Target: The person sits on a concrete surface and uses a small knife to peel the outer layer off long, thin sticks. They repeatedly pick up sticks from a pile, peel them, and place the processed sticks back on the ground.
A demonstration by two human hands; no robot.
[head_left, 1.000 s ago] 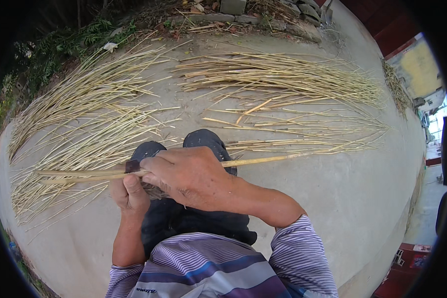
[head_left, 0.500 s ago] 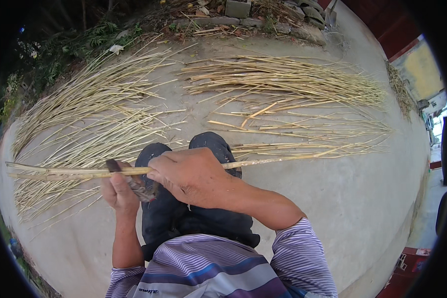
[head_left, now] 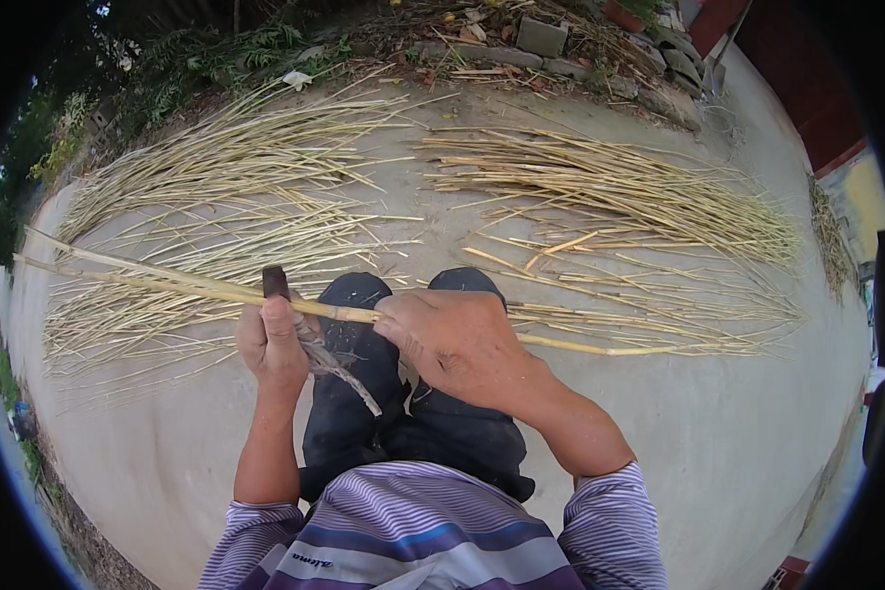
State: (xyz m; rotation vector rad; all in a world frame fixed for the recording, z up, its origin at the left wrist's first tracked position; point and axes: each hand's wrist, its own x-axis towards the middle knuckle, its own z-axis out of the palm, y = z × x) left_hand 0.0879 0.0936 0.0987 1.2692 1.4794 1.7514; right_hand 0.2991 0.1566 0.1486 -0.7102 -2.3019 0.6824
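Note:
My right hand is closed round a long pale yellow stalk that lies across above my knees. To its left, my left hand grips a knife with a short dark blade, the thumb up against it. Grey wrapping hangs from the knife below the stalk, its loose end pointing toward my lap. The blade sits at the stalk, which is split left of it into two strips spreading apart. Right of my right hand the stalk's thinner length runs on whole.
Pale thin strips lie in heaps on the concrete floor at the left. A thick pile of stalks is at the far right, with looser stalks nearer. Plants, leaf litter and a block line the far edge.
The view has shifted, so the floor appears further right. My right hand has moved right, away from my left. The two split strips stand further apart and slant upward at the left.

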